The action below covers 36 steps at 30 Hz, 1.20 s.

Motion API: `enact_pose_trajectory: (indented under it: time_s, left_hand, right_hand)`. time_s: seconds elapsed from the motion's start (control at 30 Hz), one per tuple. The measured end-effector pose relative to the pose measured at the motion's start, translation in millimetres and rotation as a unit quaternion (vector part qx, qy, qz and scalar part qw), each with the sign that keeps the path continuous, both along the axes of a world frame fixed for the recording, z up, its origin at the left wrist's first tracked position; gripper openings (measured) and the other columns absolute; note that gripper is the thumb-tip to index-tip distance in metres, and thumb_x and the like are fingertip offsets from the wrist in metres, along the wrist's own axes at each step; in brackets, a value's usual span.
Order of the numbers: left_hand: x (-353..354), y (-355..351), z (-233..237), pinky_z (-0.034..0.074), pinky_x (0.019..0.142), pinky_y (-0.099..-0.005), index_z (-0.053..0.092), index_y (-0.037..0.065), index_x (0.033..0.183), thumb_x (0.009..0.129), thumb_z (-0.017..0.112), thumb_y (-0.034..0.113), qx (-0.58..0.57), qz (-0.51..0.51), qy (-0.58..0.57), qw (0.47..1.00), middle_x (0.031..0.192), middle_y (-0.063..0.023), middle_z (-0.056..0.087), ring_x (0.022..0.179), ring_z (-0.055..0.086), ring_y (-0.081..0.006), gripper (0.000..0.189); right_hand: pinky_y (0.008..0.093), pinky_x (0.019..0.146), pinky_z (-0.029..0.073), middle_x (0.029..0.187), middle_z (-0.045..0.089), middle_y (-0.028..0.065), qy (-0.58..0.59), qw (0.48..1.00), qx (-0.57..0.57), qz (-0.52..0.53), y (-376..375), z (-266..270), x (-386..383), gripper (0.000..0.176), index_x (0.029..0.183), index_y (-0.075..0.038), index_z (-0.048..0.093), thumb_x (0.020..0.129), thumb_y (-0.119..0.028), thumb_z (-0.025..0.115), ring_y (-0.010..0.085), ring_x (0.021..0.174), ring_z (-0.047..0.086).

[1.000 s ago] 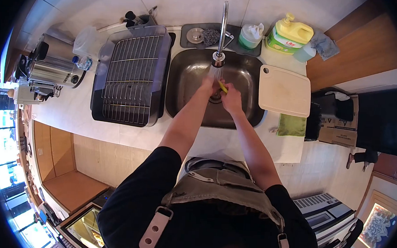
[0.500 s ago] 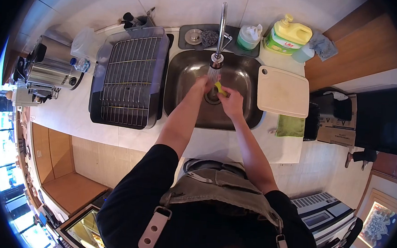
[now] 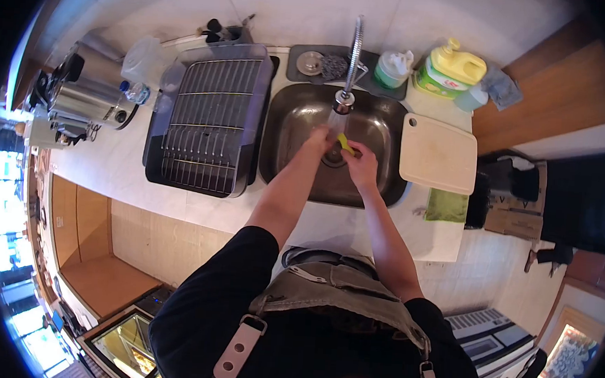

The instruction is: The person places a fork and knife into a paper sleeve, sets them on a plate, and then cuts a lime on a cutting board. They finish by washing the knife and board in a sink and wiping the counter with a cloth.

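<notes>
Water runs from the spring-necked faucet point(image 3: 344, 103) into the metal sink point(image 3: 289, 119). Under the stream is my left hand point(image 3: 321, 139), blurred, its fingers too smeared to make out. Close to its right, my right hand point(image 3: 361, 162) has its fingers closed on a small yellow-green object point(image 3: 345, 144), which reaches toward the left hand. Both hands are above the drain, inside the sink.
Left of the sink stands a dish rack point(image 3: 206, 124). A cutting board point(image 3: 437, 153) lies at the right edge, with a green cloth point(image 3: 447, 206) below it. Behind are a yellow soap jug point(image 3: 450, 70), a green tub point(image 3: 393, 70) and a scrubber point(image 3: 333, 67).
The view has shifted, so the sink and counter appear slightly lower and further right. Both hands remain at the water stream, and the right hand still holds the yellow-green object.
</notes>
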<state>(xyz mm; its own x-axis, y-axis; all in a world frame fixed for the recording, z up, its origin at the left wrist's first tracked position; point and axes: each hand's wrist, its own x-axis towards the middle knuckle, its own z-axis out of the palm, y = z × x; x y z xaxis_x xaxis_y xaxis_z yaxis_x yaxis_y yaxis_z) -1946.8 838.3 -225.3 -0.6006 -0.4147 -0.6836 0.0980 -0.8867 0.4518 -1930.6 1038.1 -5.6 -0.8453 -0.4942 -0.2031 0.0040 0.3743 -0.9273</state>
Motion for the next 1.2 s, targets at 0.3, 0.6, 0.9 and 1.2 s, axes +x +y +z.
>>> enact_pose_trajectory:
  time_s: [0.3,0.6,0.9,1.2]
  left_hand:
    - [-15.0,17.4,32.3,0.053,0.062,-0.0524,0.062,0.004,0.108,0.099,0.052,0.017,0.072,-0.061,-0.004,0.996,0.094,-0.0166,0.062,0.078,0.065,-0.0327,0.019]
    - [42.0,5.0,188.8,0.059,0.083,-0.0502,0.064,-0.003,0.11,0.092,0.066,0.015,-0.268,-0.184,-0.244,0.913,0.107,-0.0206,0.07,0.096,0.071,-0.033,0.026]
    - [123.1,-34.0,337.7,0.056,0.084,-0.0465,0.074,0.004,0.101,0.077,0.08,0.012,-0.77,-0.343,-0.192,0.503,0.097,-0.0197,0.073,0.097,0.07,-0.039,0.026]
    - [221.9,-152.0,515.7,0.055,0.074,-0.0344,0.069,0.004,0.109,0.082,0.08,0.013,-0.776,0.001,-0.233,0.587,0.087,-0.013,0.074,0.083,0.072,-0.023,0.031]
  right_hand:
    - [0.0472,0.089,0.054,0.109,0.07,0.0223,0.235,0.965,0.047,0.108,-39.2,-36.8,-26.4,0.028,0.109,-0.001,0.073,0.084,-0.006,0.061,0.0427,0.098,0.068]
    - [0.0402,0.095,0.056,0.114,0.067,0.0183,-0.335,0.913,-0.231,0.022,-66.0,-74.9,-44.4,0.024,0.115,0.006,0.061,0.096,-0.001,0.047,0.0319,0.106,0.067]
    - [0.0457,0.102,0.055,0.123,0.063,0.0231,-0.415,0.868,-0.271,-0.001,-30.4,-58.2,-46.3,0.031,0.128,0.009,0.053,0.101,-0.007,0.053,0.0326,0.113,0.065]
    - [0.0402,0.103,0.054,0.13,0.064,0.021,-0.273,0.927,-0.248,0.073,59.2,42.5,-34.1,0.034,0.134,0.006,0.056,0.104,-0.012,0.055,0.0296,0.117,0.065]
